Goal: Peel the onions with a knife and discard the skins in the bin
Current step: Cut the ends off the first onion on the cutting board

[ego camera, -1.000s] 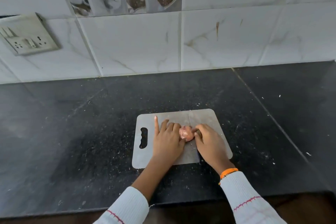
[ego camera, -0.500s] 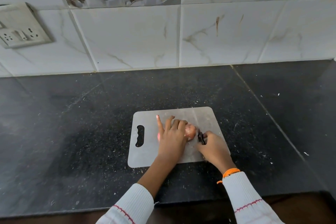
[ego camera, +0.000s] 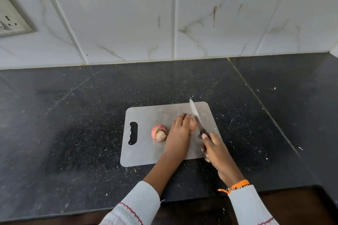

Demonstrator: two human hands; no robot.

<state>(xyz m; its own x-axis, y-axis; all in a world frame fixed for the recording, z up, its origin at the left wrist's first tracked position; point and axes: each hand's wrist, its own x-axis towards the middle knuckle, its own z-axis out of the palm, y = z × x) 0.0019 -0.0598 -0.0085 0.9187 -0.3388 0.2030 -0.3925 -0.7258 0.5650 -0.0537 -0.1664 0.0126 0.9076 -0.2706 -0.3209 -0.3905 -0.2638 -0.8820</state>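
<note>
Gripping the knife (ego camera: 197, 117), my right hand (ego camera: 216, 150) slants its blade beside my left hand (ego camera: 180, 133). My left fingers curl over one onion (ego camera: 192, 124); another onion (ego camera: 159, 132) lies just left of them

Views: one, head-worn.
Direction: it looked forward and steeply down across the counter (ego camera: 73, 115) toward the tiled wall (ego camera: 128, 27).
Nearness: close; the board (ego camera: 146, 151) sat low-centre.

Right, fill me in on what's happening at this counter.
A person is working on onions at a cutting board. The right hand grips a knife, blade angled over an onion that the left hand holds down. A second onion lies loose on the board, left of that hand.
</note>
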